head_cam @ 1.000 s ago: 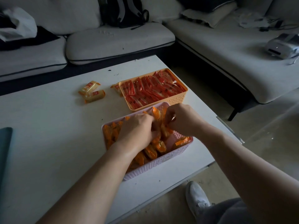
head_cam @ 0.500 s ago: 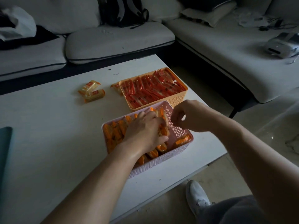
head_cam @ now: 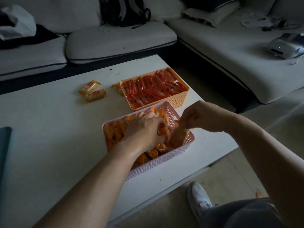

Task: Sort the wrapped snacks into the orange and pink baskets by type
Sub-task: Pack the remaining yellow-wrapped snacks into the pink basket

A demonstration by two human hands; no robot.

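Fingers [head_cam: 158, 123] of the left hand [head_cam: 144, 130] curl down onto a bunch of orange-wrapped snacks [head_cam: 115, 134] inside the pink basket [head_cam: 156, 165], where I see them clamped much as they were half a second ago. What has changed is on the other side: the right hand [head_cam: 197, 117], which then hovered pinched above the basket's far corner with nothing visible in it, now has its fingers [head_cam: 185, 120] closed together on a blurred packet [head_cam: 178, 137] that hangs below it over the right end of the pink basket. The single orange packet that earlier lay alone at that end can no longer be seen lying there. Motion blur keeps me from reading this packet's wrapper. The pink basket, nearest me on the white bench [head_cam: 49, 129], holds orange-wrapped snacks standing packed at its left end and lying loose under the left wrist. The orange basket [head_cam: 179, 100], just behind it and almost touching, is filled with red-wrapped snacks [head_cam: 153, 89] laid in slanting rows. Two pale yellow packets [head_cam: 92, 92] lie together on the bench to the left of the orange basket, and one more packet [head_cam: 117, 87] rests against that basket's left wall. A grey sofa [head_cam: 115, 40] wraps round the bench behind and to the right.
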